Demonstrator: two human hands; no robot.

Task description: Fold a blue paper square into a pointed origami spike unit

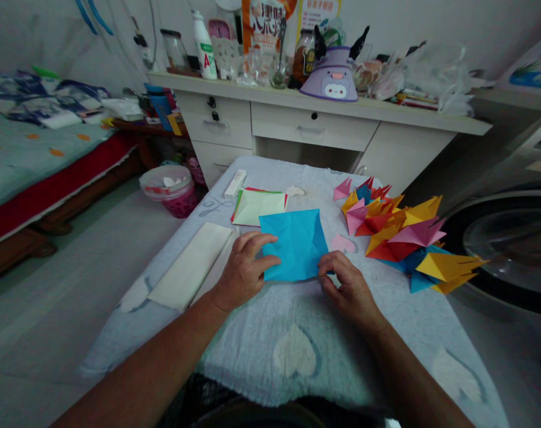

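Observation:
A creased blue paper square [296, 242] lies on the towel-covered table [297, 333] in front of me. My left hand [244, 270] rests on the sheet's left edge, fingers laid flat on the paper and pressing it down. My right hand [348, 285] pinches the sheet's lower right corner between thumb and fingers. Just behind the blue sheet sits a small stack of coloured paper [258, 206], pale green on top.
A heap of folded paper pieces [404, 238] in yellow, red, pink and blue fills the table's right side. A folded white cloth [192, 264] lies at left, a white tube [235, 183] further back. Beyond are a cluttered desk [324, 113], a bin [167, 189] and a bed [34, 160].

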